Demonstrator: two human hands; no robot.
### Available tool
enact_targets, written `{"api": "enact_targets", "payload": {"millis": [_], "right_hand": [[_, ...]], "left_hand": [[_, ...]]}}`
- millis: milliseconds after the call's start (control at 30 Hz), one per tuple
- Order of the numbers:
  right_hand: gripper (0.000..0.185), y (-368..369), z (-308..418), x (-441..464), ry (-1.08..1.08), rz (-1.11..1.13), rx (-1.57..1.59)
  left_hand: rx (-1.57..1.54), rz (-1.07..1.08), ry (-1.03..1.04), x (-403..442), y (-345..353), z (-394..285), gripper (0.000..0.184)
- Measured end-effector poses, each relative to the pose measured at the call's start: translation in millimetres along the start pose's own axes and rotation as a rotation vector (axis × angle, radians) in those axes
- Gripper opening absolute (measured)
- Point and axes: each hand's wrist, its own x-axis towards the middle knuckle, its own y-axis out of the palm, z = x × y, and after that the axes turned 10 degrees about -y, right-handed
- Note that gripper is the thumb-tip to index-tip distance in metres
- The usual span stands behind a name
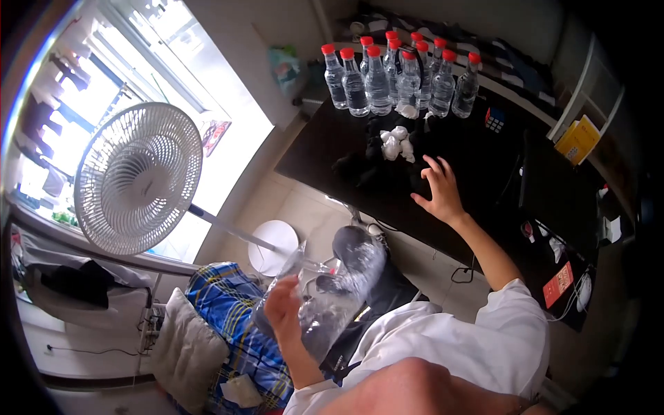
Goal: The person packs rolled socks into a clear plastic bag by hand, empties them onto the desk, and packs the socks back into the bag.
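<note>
My left hand [282,310] is closed on a large clear plastic bag [330,315], which hangs over my lap with something grey inside or behind it; I cannot tell which. Over the dark table [311,155], my right hand [440,192] reaches out with fingers apart and holds nothing. Just beyond its fingertips lie small white crumpled bundles [394,144], perhaps cloth. Around them is a heap of black soft items [363,166] that barely stand out from the tabletop. Another white bundle [407,111] sits by the bottles.
Several clear bottles with red caps [377,83] stand at the table's far side. A white fan [138,178] rises at left. Near its base is a bed with a blue plaid cover [232,297] and pillow [187,346]. A red booklet [559,283] and cables lie at right.
</note>
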Motion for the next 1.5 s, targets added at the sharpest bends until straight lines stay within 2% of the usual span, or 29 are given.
{"api": "enact_targets", "payload": {"millis": [33,133,167,233,267,333,367,400,500,667,800,933,1000,1033,1133,1233,1333,1400,1433,1500], "right_hand": [[0.052,0.0,-1.6,0.3,-0.013,-0.009,0.019],[0.053,-1.7,3.2,-3.1,0.001,-0.010,0.041],[0.052,-3.2,4.1,-1.5,0.011,-0.002,0.027],[0.053,-4.9,5.5,2.0,-0.010,-0.023,-0.009],[0.051,-3.1,3.8,1.0,-0.001,-0.008,-0.012],[0.049,-3.0,6.6,0.4,0.023,-0.028,-0.040],[0.049,-4.6,7.9,0.8,0.018,-0.039,-0.082],[0.048,-3.7,6.4,-0.1,0.007,-0.016,-0.111],[0.048,2.7,0.1,-1.2,-0.018,-0.014,-0.031],[0.048,-2.1,1.7,-1.2,-0.013,0.055,-0.079],[0.044,-2.9,3.2,-3.1,-0.021,0.094,-0.002],[0.041,-8.7,3.2,5.5,-0.149,-0.016,0.094],[0.037,-22.5,10.1,10.7,-0.046,0.027,0.486],[0.034,-38.7,22.6,25.4,-0.158,-0.001,0.488],[0.048,-67.2,69.3,55.5,-0.273,0.090,0.635],[0.069,-73.9,130.2,77.1,-0.451,0.458,0.698],[0.062,-57.2,154.9,74.5,-0.650,0.578,0.651],[0.051,-59.3,156.3,83.4,-0.665,0.279,0.638],[0.043,-75.5,156.9,90.9,-0.583,0.192,0.651],[0.039,-140.7,126.5,108.7,-0.756,-0.083,0.473]], "left_hand": [[-0.324,0.094,-0.010,-6.6,3.8,-16.3,0.013],[-0.694,0.206,-0.020,-17.6,-4.5,-18.0,0.019],[-0.509,0.148,-0.026,-14.6,-6.1,-9.8,0.018],[-0.241,-0.098,-0.274,-13.2,-10.3,-1.1,0.017],[-0.235,-0.117,-0.291,-11.6,-2.8,-8.1,0.017],[-0.405,-0.105,-0.139,-15.9,9.2,-27.6,0.014],[-0.243,-0.143,-0.041,-18.9,13.1,-30.4,0.013],[-0.226,-0.183,-0.075,-19.1,17.0,-28.2,0.013],[0.101,-0.412,-0.072,-14.6,18.5,-3.2,0.015],[0.113,-0.398,0.126,-17.7,40.7,13.1,0.015],[0.042,-0.378,0.129,-19.6,53.7,22.0,0.014],[0.058,-0.390,0.118,-23.2,54.9,25.9,0.012],[0.038,-0.387,0.097,-24.7,56.4,25.8,0.012],[0.029,-0.414,0.099,-23.8,58.2,25.0,0.012],[0.022,-0.378,0.072,-28.5,60.6,16.2,0.012],[0.022,-0.336,0.147,-25.9,62.8,11.0,0.012],[0.029,-0.350,0.185,-30.0,60.5,3.2,0.012],[0.024,-0.399,0.195,-34.7,56.7,0.6,0.011],[0.025,-0.393,0.197,-38.1,54.0,0.7,0.011],[0.015,-0.394,0.202,-41.8,49.5,1.2,0.011]]}}
